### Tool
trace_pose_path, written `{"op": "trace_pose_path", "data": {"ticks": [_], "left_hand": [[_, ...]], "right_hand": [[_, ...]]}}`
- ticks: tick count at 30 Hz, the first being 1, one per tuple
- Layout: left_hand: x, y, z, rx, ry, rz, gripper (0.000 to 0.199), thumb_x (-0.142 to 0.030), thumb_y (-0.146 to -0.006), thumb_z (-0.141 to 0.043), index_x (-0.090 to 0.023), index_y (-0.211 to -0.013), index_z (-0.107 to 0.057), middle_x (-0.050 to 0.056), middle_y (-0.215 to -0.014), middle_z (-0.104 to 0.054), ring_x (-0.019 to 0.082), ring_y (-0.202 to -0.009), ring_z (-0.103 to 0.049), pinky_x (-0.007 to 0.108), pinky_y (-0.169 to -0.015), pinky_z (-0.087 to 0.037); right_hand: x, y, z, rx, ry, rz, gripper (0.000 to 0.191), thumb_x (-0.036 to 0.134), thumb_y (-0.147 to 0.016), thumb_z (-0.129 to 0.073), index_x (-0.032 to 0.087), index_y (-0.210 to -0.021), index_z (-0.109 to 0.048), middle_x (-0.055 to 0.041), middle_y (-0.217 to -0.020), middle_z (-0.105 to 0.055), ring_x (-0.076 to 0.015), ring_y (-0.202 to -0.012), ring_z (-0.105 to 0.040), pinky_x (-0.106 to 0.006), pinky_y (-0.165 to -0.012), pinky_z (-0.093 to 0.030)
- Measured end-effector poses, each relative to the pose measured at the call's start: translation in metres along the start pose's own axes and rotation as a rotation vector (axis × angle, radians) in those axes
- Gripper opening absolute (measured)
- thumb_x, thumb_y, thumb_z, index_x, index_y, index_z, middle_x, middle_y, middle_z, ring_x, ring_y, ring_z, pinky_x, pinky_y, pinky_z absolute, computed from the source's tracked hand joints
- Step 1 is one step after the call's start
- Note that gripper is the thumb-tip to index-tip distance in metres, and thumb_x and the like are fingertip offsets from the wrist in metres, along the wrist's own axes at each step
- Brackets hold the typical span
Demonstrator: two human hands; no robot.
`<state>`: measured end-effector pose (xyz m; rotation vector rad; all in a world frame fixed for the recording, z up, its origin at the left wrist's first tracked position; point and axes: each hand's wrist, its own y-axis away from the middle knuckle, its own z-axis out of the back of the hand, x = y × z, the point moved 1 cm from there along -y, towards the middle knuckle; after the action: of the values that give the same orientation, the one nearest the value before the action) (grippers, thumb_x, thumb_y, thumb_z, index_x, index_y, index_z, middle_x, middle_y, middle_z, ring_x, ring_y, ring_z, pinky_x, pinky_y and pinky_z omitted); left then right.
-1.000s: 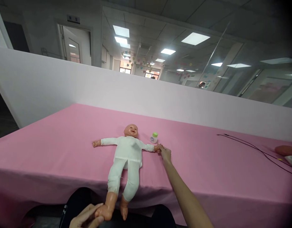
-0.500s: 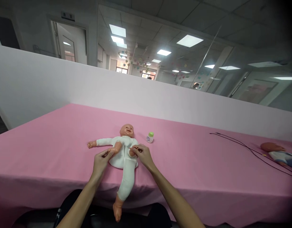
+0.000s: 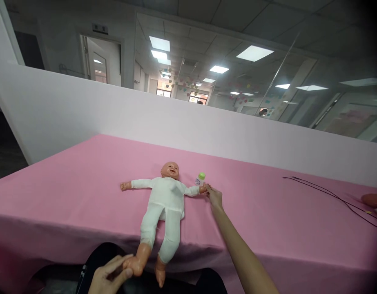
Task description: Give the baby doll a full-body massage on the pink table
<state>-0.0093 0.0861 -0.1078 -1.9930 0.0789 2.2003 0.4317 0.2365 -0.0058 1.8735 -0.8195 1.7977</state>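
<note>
A baby doll [image 3: 166,195] with a white cloth body lies on its back, head away from me, its legs hanging over the near table edge. My left hand [image 3: 112,274] pinches the doll's foot on the left side. The doll's hand on the right side is between the fingers of my right hand [image 3: 214,196], with that arm stretched outward. Just behind that doll hand stands a small clear bottle with a green lid [image 3: 201,176]. The doll's other arm lies stretched out to the left, untouched.
The pink-covered table [image 3: 255,204] meets a white low wall [image 3: 182,122] with glass above. Dark thin cords [image 3: 320,189] lie at the right, beside part of another doll [image 3: 372,200] at the frame's edge. My knees are below the near edge.
My left hand has drawn the doll's bent leg down and straight. My right hand has moved outward with the doll's hand, opening that arm to the side. The view has shifted slightly.
</note>
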Motion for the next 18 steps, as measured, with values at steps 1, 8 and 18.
{"op": "trace_pose_path", "data": {"ticks": [1,8,18], "left_hand": [[-0.013,-0.008,-0.003,-0.019,0.008,-0.020,0.051,-0.066,-0.072,-0.081,-0.021,-0.096,-0.088,0.009,-0.090,-0.081,0.031,-0.087,-0.077,0.032,-0.078,-0.064],[-0.088,-0.116,-0.035,-0.123,0.145,-0.121,0.048,-0.059,-0.076,-0.079,-0.018,-0.100,-0.085,0.010,-0.105,-0.081,0.034,-0.104,-0.074,0.039,-0.094,-0.059],[-0.050,-0.093,-0.022,-0.128,0.089,-0.121,0.049,-0.059,-0.073,-0.083,-0.020,-0.102,-0.086,0.010,-0.104,-0.081,0.033,-0.102,-0.076,0.037,-0.091,-0.061]], "right_hand": [[0.013,0.005,-0.007,0.048,0.000,0.057,0.058,0.065,-0.050,-0.091,0.013,-0.068,-0.074,-0.0016,-0.060,-0.063,-0.0119,-0.056,-0.051,-0.027,-0.057,-0.048],[0.049,0.081,-0.066,0.588,0.303,0.369,0.039,0.055,-0.082,-0.078,0.017,-0.082,-0.084,-0.0075,-0.077,-0.074,-0.0164,-0.063,-0.061,-0.027,-0.059,-0.049],[0.022,0.028,-0.018,0.212,0.089,0.096,0.049,0.058,-0.069,-0.086,0.013,-0.088,-0.081,-0.0034,-0.068,-0.069,-0.0135,-0.058,-0.057,-0.027,-0.058,-0.051]]}}
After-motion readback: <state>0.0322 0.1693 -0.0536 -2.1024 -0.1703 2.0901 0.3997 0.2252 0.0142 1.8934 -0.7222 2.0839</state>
